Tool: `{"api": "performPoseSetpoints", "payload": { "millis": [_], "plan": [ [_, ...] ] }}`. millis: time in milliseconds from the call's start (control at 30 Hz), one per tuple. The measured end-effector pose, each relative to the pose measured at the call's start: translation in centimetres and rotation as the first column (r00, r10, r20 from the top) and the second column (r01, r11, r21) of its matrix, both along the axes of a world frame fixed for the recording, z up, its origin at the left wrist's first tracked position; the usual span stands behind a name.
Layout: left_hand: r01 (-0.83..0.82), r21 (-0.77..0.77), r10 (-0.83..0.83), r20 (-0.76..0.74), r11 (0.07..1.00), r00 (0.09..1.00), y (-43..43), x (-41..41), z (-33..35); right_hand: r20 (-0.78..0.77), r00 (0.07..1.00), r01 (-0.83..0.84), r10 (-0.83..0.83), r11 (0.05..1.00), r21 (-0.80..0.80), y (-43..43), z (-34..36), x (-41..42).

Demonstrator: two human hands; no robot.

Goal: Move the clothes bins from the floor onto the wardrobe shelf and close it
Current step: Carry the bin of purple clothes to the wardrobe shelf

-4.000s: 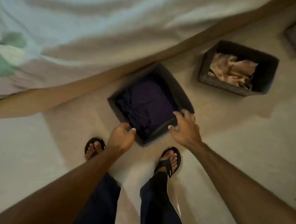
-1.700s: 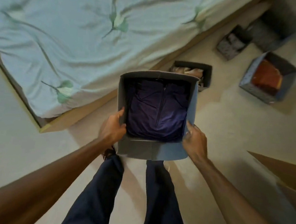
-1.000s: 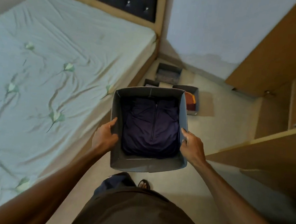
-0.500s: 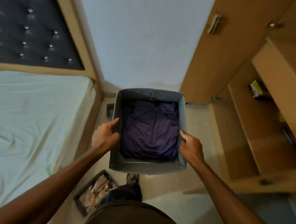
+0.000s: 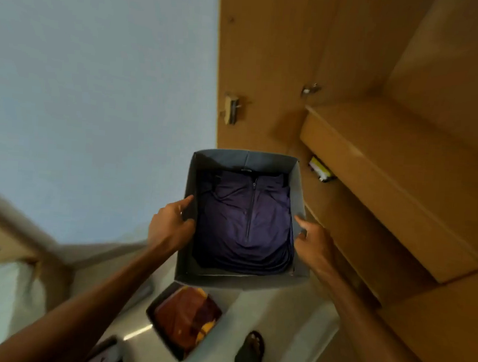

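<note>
step: carrying first bin | grip: left hand (image 5: 171, 227) and right hand (image 5: 314, 244) clasp grey bin (image 5: 239, 277) walls | place: airborne, left of open wardrobe shelf (image 5: 375, 150) | left: shelve it; second bin (image 5: 184, 322) below it on floor; close wardrobe

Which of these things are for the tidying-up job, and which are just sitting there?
For the job:
- grey bin with the purple top, held by the left hand and right hand
- bin of reddish clothes on the floor
- wardrobe shelf
- wardrobe door

Just there:
- yellow item under the shelf
- blue wall
</note>
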State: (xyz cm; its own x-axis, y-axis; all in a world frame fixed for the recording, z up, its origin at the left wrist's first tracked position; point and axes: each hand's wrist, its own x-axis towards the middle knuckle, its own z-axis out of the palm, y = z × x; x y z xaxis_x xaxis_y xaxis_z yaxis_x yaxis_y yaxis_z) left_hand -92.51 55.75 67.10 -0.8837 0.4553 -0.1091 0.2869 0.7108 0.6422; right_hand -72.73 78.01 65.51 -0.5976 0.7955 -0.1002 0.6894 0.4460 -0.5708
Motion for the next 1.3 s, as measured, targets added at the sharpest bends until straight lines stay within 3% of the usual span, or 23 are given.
{"api": "performPoseSetpoints", "payload": {
  "millis": [267,533,700,867,967,1100,1300],
  "plan": [
    [0.235,0.104,-0.222,-0.118,0.966,0.968,19.0,-4.3,4.2,-0.074,0.986,0.159,-0.151,0.979,0.129,13.1,6.1,-1.1],
    [0.459,0.121,-0.457,-0.044,0.880,0.888,35.8,-4.9,5.3,-0.138,0.912,0.399,-0.385,0.912,0.094,24.0,7.0,2.4],
    [0.662,0.212,-0.677,-0.006,0.719,0.736,47.7,-6.0,1.9,-0.165,0.837,0.540,-0.522,0.836,0.094,29.6,6.3,5.3],
    [0.773,0.096,-0.762,-0.131,0.627,0.634,55.6,-3.1,5.2,-0.146,0.747,0.665,-0.649,0.730,0.155,35.4,5.4,7.8],
    [0.833,0.075,-0.826,-0.107,0.548,0.553,61.0,-2.6,5.2,-0.115,0.684,0.728,-0.721,0.663,0.174,37.8,4.9,8.4],
    [0.927,0.060,-0.923,-0.086,0.371,0.375,67.1,-0.6,5.5,-0.107,0.576,0.816,-0.810,0.562,0.136,40.2,4.8,9.4],
    [0.938,0.268,-0.975,0.055,0.220,0.214,75.2,5.0,4.1,0.014,0.469,0.881,-0.883,0.469,0.061,46.7,1.0,17.5]
  ]
}}
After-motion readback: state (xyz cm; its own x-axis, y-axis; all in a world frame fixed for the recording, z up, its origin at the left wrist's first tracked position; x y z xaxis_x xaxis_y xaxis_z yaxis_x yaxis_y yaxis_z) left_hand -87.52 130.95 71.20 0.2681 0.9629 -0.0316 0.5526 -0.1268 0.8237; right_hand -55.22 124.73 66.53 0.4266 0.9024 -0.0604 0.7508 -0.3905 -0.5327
